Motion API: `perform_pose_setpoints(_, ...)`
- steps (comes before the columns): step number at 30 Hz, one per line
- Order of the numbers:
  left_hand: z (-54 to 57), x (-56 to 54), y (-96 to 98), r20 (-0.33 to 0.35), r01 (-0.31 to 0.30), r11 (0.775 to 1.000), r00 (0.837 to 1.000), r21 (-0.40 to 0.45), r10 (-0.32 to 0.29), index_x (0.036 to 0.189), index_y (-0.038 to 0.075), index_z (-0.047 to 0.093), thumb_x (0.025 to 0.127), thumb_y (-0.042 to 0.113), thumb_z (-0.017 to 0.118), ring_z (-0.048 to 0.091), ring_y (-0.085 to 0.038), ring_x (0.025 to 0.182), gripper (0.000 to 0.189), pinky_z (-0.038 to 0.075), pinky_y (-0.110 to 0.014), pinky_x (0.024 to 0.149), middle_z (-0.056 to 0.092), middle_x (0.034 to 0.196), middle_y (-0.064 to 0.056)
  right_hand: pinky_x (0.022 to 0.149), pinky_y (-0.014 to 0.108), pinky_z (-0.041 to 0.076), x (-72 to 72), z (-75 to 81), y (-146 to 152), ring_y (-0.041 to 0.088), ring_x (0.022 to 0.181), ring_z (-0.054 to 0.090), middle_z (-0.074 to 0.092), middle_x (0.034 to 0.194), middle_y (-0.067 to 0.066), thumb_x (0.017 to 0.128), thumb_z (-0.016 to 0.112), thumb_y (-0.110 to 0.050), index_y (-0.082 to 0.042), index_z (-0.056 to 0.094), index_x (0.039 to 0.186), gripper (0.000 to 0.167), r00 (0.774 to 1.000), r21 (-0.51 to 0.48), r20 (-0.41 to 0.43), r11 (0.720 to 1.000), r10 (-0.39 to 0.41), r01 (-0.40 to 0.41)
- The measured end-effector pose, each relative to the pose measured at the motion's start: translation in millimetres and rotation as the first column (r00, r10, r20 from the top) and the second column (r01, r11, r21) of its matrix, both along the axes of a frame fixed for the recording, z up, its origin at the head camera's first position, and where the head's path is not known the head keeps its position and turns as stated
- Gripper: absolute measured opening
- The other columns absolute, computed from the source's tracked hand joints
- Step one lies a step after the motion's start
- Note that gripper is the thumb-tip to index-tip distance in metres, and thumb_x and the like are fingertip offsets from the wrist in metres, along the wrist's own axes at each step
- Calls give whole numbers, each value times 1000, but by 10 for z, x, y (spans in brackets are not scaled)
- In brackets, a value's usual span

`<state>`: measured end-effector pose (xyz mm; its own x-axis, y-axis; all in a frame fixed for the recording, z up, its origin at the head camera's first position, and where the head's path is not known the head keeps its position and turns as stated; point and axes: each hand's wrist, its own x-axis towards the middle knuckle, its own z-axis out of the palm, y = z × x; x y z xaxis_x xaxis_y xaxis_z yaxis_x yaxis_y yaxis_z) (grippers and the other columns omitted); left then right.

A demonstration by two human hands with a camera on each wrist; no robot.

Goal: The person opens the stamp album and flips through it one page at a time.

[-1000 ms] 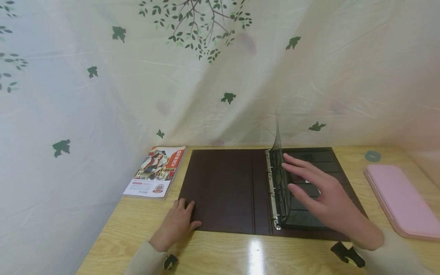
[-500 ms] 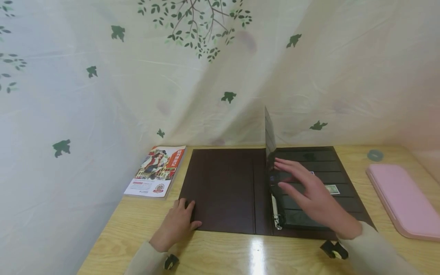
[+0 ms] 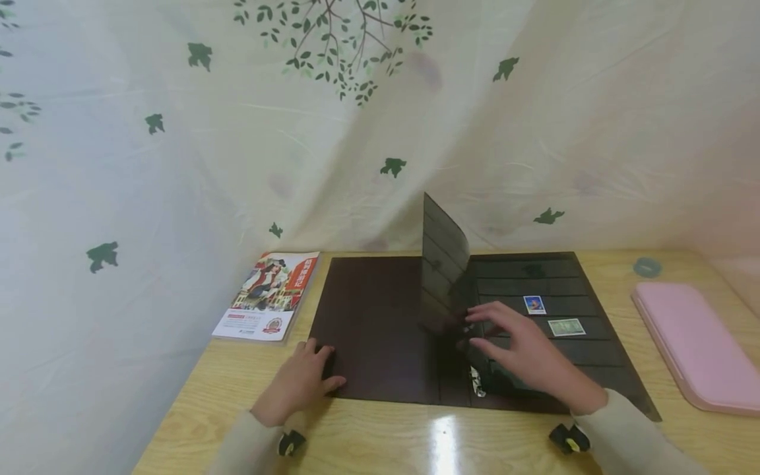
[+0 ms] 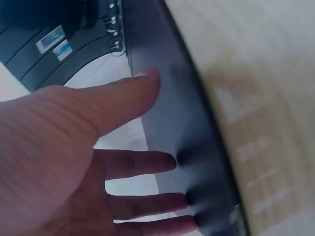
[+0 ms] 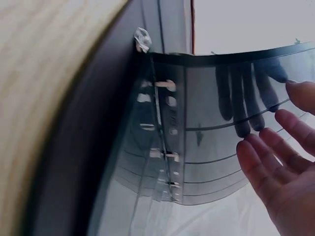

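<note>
A stamp album with a dark brown cover lies spread on the table. One black pocket page stands up from the ring spine, leaning left. My right hand touches this page with its fingers extended; in the right wrist view the fingertips lie against its glossy surface. On the page beneath, a blue stamp and a green stamp sit in the pocket strips. My left hand rests with spread fingers on the cover's left edge. The metal rings run through the page's punched holes.
A booklet with a colourful cover lies left of the album. To the right are a pink case and a small roll of clear tape. A pale curtain hangs behind the table.
My right hand has moved left, swinging the page from upright over the rings toward the left cover. The two stamps beneath have come into full view. My left hand has stayed put.
</note>
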<state>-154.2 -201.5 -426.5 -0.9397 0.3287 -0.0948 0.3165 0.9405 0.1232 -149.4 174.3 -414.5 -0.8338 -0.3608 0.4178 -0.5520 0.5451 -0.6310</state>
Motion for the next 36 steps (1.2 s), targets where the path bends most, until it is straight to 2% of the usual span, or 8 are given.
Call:
perform_pose_setpoints(5, 75, -65, -6, -91, -6, 998, 996, 64, 11, 114, 1, 62, 87, 37, 68, 55, -35, 98, 46, 47, -49, 81, 57, 105, -16, 82, 40, 49, 25, -46, -27, 20, 110, 55, 56, 123, -1, 82, 76, -15, -12, 66, 112, 32, 1000, 78, 10, 997, 0, -1)
perform_pose_setpoints(8, 116, -89, 39, -143, -1, 995, 990, 104, 16, 112, 2, 63, 90, 31, 65, 55, -32, 97, 36, 46, -47, 83, 58, 103, -13, 87, 42, 47, 41, -62, -43, 22, 115, 52, 55, 125, -2, 82, 76, -15, -14, 68, 108, 28, 999, 131, 51, 991, -1, -5)
perform_pose_setpoints(14, 236, -76, 273, -189, 25, 983, 982, 180, 9, 118, 3, 60, 94, 24, 59, 52, -28, 101, 32, 45, -43, 86, 56, 111, -11, 88, 42, 45, 47, -76, -99, 23, 115, 50, 54, 126, 1, 83, 73, -10, -16, 68, 106, 24, 993, 197, 108, 978, 50, -71)
perform_pose_setpoints(18, 294, -68, 469, -214, 94, 976, 976, 198, -51, 123, 3, 58, 94, 25, 59, 49, -29, 105, 35, 43, -43, 89, 53, 118, -12, 88, 42, 45, 33, -85, -138, 23, 114, 50, 55, 125, 1, 85, 71, -7, -16, 69, 106, 22, 991, 234, 108, 967, 80, -103)
perform_pose_setpoints(21, 284, -64, 616, -196, 147, 977, 974, 152, -116, 129, 5, 54, 95, 31, 58, 46, -32, 109, 43, 42, -46, 89, 50, 126, -14, 87, 42, 45, 20, -96, -166, 22, 113, 50, 56, 123, 1, 85, 69, -5, -15, 70, 106, 23, 991, 252, 94, 961, 94, -115)
perform_pose_setpoints(24, 242, -63, 769, -116, 167, 983, 981, 79, -158, 137, 8, 49, 95, 39, 55, 43, -36, 116, 52, 41, -51, 89, 43, 136, -18, 87, 41, 46, 12, -101, -182, 21, 112, 51, 57, 122, 2, 84, 70, -3, -13, 70, 105, 23, 992, 261, 70, 958, 107, -122)
perform_pose_setpoints(30, 111, -78, 1006, 37, 150, 988, 988, -47, -148, 142, 9, 43, 96, 49, 48, 37, -42, 123, 61, 35, -58, 93, 37, 141, -24, 87, 43, 45, 15, -109, -162, 22, 112, 51, 57, 122, 3, 83, 71, -3, -13, 69, 105, 24, 989, 259, 67, 955, 131, -144)
perform_pose_setpoints(36, 53, -88, 1110, 27, 149, 981, 989, -127, -147, 139, 10, 46, 93, 54, 49, 43, -40, 117, 64, 38, -57, 90, 44, 134, -21, 90, 44, 44, -17, -122, -70, 27, 122, 44, 48, 134, 6, 86, 67, 0, -15, 65, 113, 31, 983, 231, 134, 961, 122, -151)
